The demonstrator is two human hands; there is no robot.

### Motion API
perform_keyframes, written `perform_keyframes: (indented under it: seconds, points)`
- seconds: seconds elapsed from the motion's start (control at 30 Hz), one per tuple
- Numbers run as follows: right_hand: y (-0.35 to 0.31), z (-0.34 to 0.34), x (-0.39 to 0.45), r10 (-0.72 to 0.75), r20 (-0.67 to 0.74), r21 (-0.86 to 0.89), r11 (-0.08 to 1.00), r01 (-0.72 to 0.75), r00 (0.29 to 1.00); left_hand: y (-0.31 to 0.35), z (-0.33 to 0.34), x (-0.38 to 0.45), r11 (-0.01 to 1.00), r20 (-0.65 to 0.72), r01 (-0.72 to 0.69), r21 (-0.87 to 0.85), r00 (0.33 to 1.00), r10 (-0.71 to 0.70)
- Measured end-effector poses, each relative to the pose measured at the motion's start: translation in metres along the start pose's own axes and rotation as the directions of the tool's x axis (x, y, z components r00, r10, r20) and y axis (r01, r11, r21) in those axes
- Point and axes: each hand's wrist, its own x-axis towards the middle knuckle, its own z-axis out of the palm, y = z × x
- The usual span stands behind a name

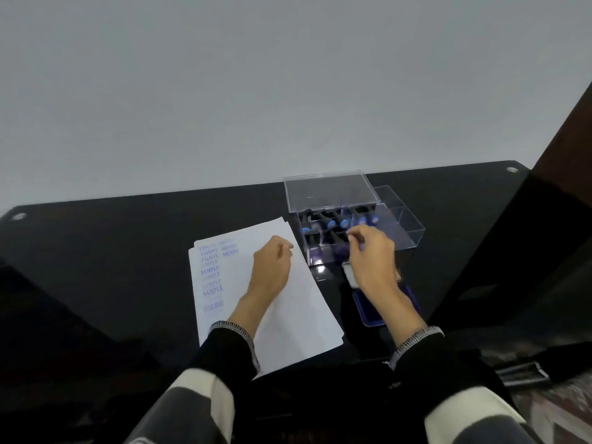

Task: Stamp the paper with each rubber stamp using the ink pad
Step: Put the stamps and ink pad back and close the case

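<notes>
A white paper sheet (301, 318) lies on the black table, with several blue stamped words down its left side. My left hand (272, 270) rests on the sheet near its far right edge, fingers loosely curled and holding nothing. A clear plastic box (407, 225) with its lid raised holds several black-handled stamps with blue tops (331, 223). My right hand (373, 254) reaches over the box's front compartments, fingertips pinched on something small there; what they hold is mostly hidden. The blue ink pad (368, 309) lies open under my right wrist.
The black glossy table (112, 267) ends against a pale wall at the back. A small white object (350, 277) sits between the box and the ink pad. A dark wooden edge rises at the far right. A strap and buckle lie on the floor at lower right.
</notes>
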Motion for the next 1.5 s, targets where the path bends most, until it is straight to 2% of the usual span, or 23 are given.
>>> perform_keyframes:
  seconds: [0.07,0.13,0.2,0.3,0.4,0.47,0.63,0.8,0.87,0.97,1.0,1.07,1.13,1.2,1.27,1.37,1.43,1.5]
  points:
    - [-0.007,0.004,-0.023,-0.002,0.061,-0.021,1.0,0.004,0.998,-0.004,-0.015,-0.011,0.998,-0.118,0.023,0.064,0.993,-0.015]
    - [-0.013,0.011,-0.041,0.069,0.176,-0.054,0.997,-0.06,0.982,-0.011,-0.031,-0.026,0.965,-0.287,0.188,0.183,0.949,-0.131]
    - [-0.02,0.019,-0.054,0.165,0.295,-0.171,0.978,-0.118,0.941,-0.016,-0.048,-0.04,0.888,-0.366,0.376,0.263,0.891,-0.269]
    - [-0.032,0.029,-0.068,0.259,0.394,-0.36,0.926,-0.111,0.882,-0.018,-0.065,-0.048,0.829,-0.288,0.529,0.181,0.835,-0.469]
    - [-0.044,0.039,-0.073,0.315,0.404,-0.459,0.882,-0.108,0.859,-0.021,-0.07,-0.04,0.796,-0.212,0.604,0.028,0.782,-0.586]
    - [-0.046,0.045,-0.071,0.352,0.393,-0.471,0.87,-0.142,0.85,-0.026,-0.075,-0.029,0.788,-0.21,0.612,-0.065,0.764,-0.61]
    - [-0.047,0.058,-0.063,0.394,0.338,-0.394,0.884,-0.251,0.855,-0.039,-0.082,-0.013,0.776,-0.27,0.628,0.055,0.758,-0.594]
    - [-0.049,0.069,-0.062,0.353,0.306,-0.309,0.915,-0.258,0.884,-0.049,-0.088,-0.002,0.86,-0.217,0.504,0.074,0.85,-0.48]
    - [-0.045,0.068,-0.061,0.328,0.308,-0.26,0.932,-0.253,0.893,-0.051,-0.088,-0.005,0.884,-0.212,0.444,0.146,0.887,-0.41]
    - [-0.034,0.055,-0.058,0.268,0.261,-0.144,0.961,-0.237,0.927,-0.049,-0.07,-0.019,0.923,-0.262,0.235,0.303,0.952,-0.157]
    - [-0.03,0.047,-0.057,0.254,0.219,-0.108,0.966,-0.235,0.942,-0.046,-0.06,-0.024,0.951,-0.231,0.122,0.283,0.971,-0.055]
    - [-0.019,0.027,-0.055,0.236,0.118,-0.093,0.97,-0.226,0.965,-0.034,-0.037,-0.035,0.989,-0.067,-0.087,0.122,0.993,0.096]
    - [-0.004,0.004,-0.053,0.224,-0.004,-0.162,0.961,-0.222,0.974,-0.021,-0.014,-0.047,0.974,0.117,-0.221,0.056,0.97,0.214]
    - [0.014,-0.017,-0.05,0.257,-0.114,-0.236,0.931,-0.278,0.96,-0.016,0.006,-0.055,0.948,0.196,-0.311,0.075,0.936,0.292]
    - [0.034,-0.035,-0.047,0.347,-0.165,-0.273,0.883,-0.381,0.923,-0.021,0.02,-0.06,0.916,0.197,-0.375,0.144,0.918,0.345]
    - [0.05,-0.047,-0.041,0.46,-0.123,-0.259,0.841,-0.476,0.879,-0.031,0.026,-0.063,0.864,0.21,-0.441,0.241,0.893,0.397]
    - [0.048,-0.046,-0.036,0.5,-0.06,-0.231,0.835,-0.5,0.864,-0.031,0.025,-0.063,0.89,0.206,-0.411,0.194,0.905,0.373]
    - [0.042,-0.041,-0.032,0.518,-0.016,-0.216,0.833,-0.509,0.855,-0.026,0.022,-0.064,0.943,0.174,-0.322,0.087,0.937,0.304]
